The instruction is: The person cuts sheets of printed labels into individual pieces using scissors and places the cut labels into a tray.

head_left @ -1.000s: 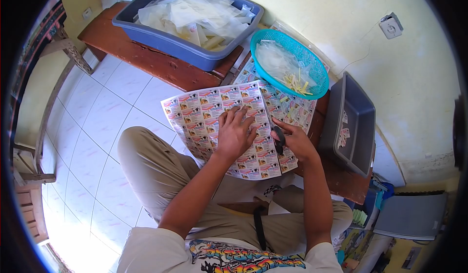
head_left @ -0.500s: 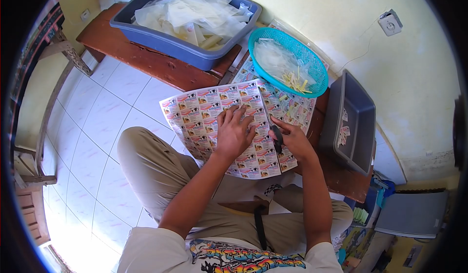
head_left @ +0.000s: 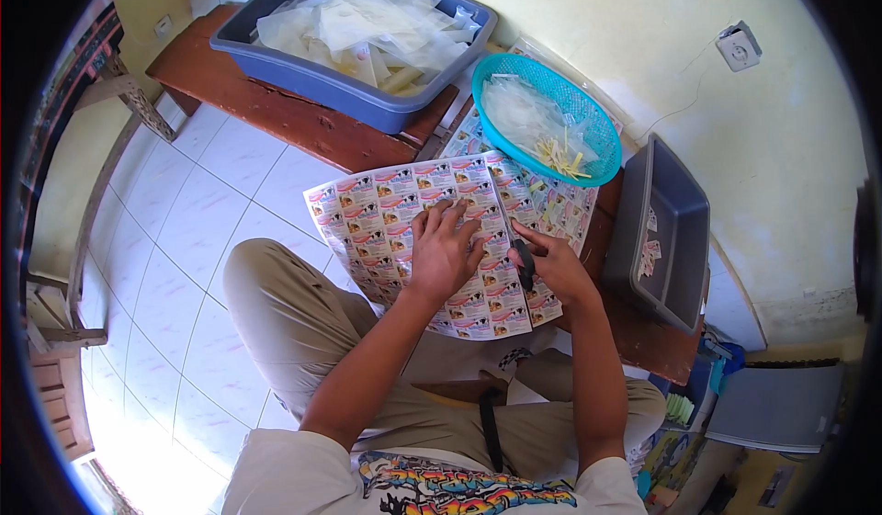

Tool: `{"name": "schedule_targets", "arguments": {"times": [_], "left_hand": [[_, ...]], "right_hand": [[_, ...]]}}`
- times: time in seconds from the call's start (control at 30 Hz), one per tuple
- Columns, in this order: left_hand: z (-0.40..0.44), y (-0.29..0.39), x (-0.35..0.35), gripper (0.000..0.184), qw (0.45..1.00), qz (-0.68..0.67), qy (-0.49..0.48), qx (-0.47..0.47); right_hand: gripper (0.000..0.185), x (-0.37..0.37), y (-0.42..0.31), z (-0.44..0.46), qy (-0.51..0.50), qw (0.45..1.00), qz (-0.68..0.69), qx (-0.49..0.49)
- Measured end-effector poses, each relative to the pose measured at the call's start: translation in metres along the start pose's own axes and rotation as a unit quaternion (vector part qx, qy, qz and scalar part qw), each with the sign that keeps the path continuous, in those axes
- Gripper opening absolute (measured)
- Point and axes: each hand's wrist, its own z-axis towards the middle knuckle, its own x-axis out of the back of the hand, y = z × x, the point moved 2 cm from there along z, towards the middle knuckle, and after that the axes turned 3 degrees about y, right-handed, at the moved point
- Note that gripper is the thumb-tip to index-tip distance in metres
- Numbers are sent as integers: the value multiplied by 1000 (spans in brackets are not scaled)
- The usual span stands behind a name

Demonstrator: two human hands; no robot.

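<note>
A large sheet of printed labels (head_left: 377, 212) lies over my lap and the bench edge, its left side jutting past my knee. My left hand (head_left: 446, 250) rests on it with the fingers spread, pressing the paper. On the right, my right hand (head_left: 551, 262) grips a pair of scissors (head_left: 525, 264) with black handles; the blades are mostly hidden by the hand and paper. A long cut runs down the sheet beside the scissors, parting a strip along the right side from the main piece.
A blue-grey tub (head_left: 322, 88) of clear plastic bags stands at the back on the wooden bench (head_left: 248, 111). Right of it is a turquoise basket (head_left: 487, 115) with bags and yellowish strips. A grey bin (head_left: 629, 239) at right holds a few cut labels (head_left: 649, 256).
Hardly anything differs. The whole view has shifted by a few pixels, while both hands, the scissors and the sheet keep about the same places.
</note>
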Motion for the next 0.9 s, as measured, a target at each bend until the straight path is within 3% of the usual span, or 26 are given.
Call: {"name": "schedule_targets", "arguments": {"times": [0.9], "left_hand": [[3, -2, -2, 28, 1000, -7, 5, 2]], "right_hand": [[66, -1, -3, 20, 3, 999, 52, 10]]}}
